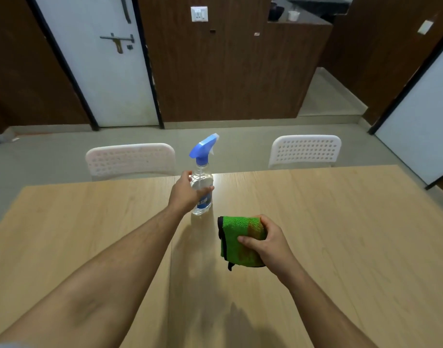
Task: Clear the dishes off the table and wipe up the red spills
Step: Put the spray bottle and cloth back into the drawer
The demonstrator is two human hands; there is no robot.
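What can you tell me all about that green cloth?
The fluffy green cloth with black edging is folded into a thick pad. A reddish-brown stain marks its middle. The person's right hand grips it, thumb on top, holding it at the pale wooden table, just right of the clear spray bottle.

Taking the bottle [201, 187] as the mark: it stands upright near the table's [341, 234] far edge, gripped by the left hand [184, 194], and is the one tall obstacle. Just beside it, nearer and to the right, the cloth [240, 241] lies under the right hand [268, 243]. Left and right of the bottle the tabletop lies open — wide bare wood. Beyond it, two chairs [130, 159] stand against the far edge — blocking that side.
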